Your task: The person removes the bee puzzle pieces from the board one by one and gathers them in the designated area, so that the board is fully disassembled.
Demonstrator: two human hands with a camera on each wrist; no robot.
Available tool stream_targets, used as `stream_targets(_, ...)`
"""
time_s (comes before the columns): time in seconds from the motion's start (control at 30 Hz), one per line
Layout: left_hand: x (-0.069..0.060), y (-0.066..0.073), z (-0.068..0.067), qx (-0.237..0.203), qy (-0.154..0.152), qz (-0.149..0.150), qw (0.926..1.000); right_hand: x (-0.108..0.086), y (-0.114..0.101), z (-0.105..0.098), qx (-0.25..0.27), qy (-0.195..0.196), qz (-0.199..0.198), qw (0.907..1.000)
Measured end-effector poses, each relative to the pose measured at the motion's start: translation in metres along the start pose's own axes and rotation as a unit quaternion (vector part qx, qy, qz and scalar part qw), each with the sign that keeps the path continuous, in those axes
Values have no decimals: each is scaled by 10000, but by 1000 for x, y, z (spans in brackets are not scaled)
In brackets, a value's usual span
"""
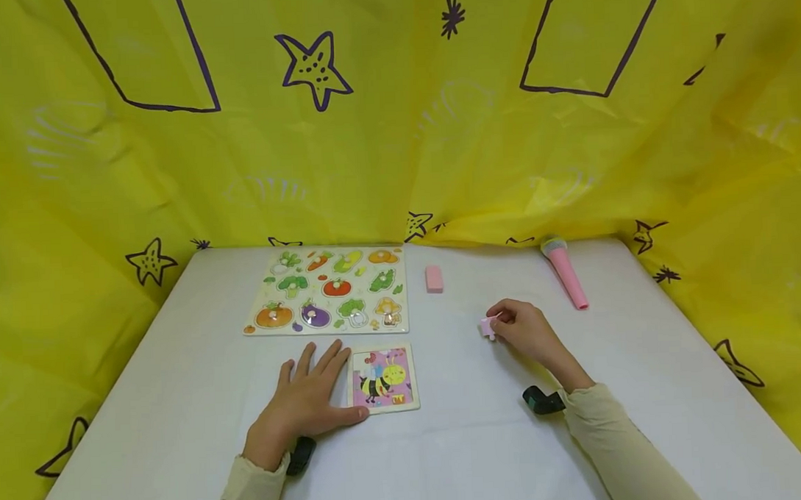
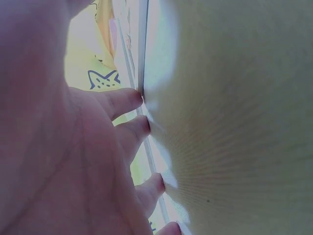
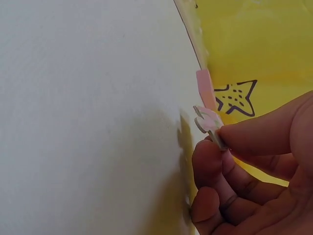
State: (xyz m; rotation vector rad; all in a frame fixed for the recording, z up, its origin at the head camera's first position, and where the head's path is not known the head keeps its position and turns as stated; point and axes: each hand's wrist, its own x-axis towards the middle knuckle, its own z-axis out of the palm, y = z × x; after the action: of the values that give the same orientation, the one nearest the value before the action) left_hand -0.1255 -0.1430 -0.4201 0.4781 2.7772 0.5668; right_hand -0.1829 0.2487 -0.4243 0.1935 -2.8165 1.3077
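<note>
Between thumb and fingertips my right hand (image 1: 525, 332) pinches a small pink jigsaw piece (image 1: 488, 328), held over the white table; the right wrist view shows the piece (image 3: 209, 120) edge-on. My left hand (image 1: 309, 397) lies with fingers spread at the left side of a square bee puzzle (image 1: 407, 398), its thumb on the lower left corner and its index fingertip by the upper left one. The puzzle board has a pale frame, and a light gap shows at its upper left. In the left wrist view, the left fingertips (image 2: 142, 126) touch the tabletop.
A vegetable peg puzzle (image 1: 316, 288) lies behind the bee puzzle. To its right is a pink block (image 1: 434, 279), and a pink toy microphone (image 1: 566, 274) lies at the back right. Yellow curtains (image 1: 397, 154) border the white table (image 1: 460, 454) at the back and sides.
</note>
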Motion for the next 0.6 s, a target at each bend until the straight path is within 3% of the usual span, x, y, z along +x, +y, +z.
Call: stream_targets(0.6,0,2,-1,67,-68,-93,9999,3,-3,4,-564,-121,-3,9983)
